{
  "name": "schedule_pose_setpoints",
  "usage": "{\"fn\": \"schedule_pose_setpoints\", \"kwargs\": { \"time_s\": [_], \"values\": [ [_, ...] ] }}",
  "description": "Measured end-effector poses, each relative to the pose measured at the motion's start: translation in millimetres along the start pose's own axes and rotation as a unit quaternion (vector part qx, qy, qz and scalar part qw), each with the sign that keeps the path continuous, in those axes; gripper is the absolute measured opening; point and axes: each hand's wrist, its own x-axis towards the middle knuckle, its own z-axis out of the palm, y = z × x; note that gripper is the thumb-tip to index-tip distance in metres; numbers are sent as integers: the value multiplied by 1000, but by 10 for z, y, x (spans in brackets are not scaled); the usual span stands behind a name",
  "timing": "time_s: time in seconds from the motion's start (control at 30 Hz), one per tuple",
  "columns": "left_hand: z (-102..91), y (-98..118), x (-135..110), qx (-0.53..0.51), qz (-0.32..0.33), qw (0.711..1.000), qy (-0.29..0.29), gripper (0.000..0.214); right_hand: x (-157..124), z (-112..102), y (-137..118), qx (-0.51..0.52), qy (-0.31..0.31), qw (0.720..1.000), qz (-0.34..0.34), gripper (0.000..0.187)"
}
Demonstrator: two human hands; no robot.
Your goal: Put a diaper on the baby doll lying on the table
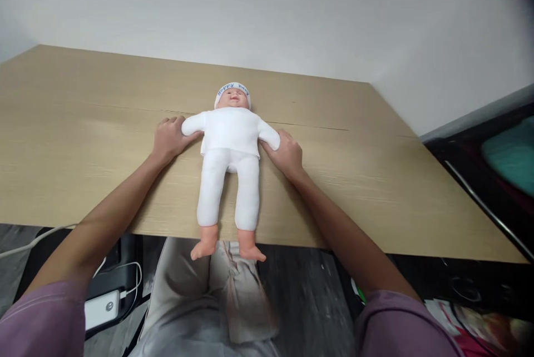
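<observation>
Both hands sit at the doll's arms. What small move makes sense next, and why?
Probably slide the doll a little farther onto the table: its feet hang past the near edge, and the left hand and right hand already meet its sleeve ends, one on each side, so they could shift it evenly.

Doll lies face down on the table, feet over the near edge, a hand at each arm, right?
No. The head view shows the doll face up. It does lie on the table, feet over the near edge, left hand and right hand at its arms.
</observation>
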Motion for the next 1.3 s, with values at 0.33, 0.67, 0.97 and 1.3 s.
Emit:
{"fn": "schedule_pose_setpoints", "kwargs": {
  "time_s": [0.33,0.67,0.97,1.3],
  "values": [
    [334,-179,1043,-1,-39,999,4,73,1151,547,187,35,57,997,-47,64],
    [414,-319,1108,-30,3,1000,8,83,1133,470,327,-4,68,994,-82,61],
    [296,-379,856,-37,-23,999,-2,78,970,437,230,19,71,997,-30,72],
    [-158,302,-259,-190,-109,968,119,91,-220,-160,-693,93,72,993,-28,79]
  ]
}}
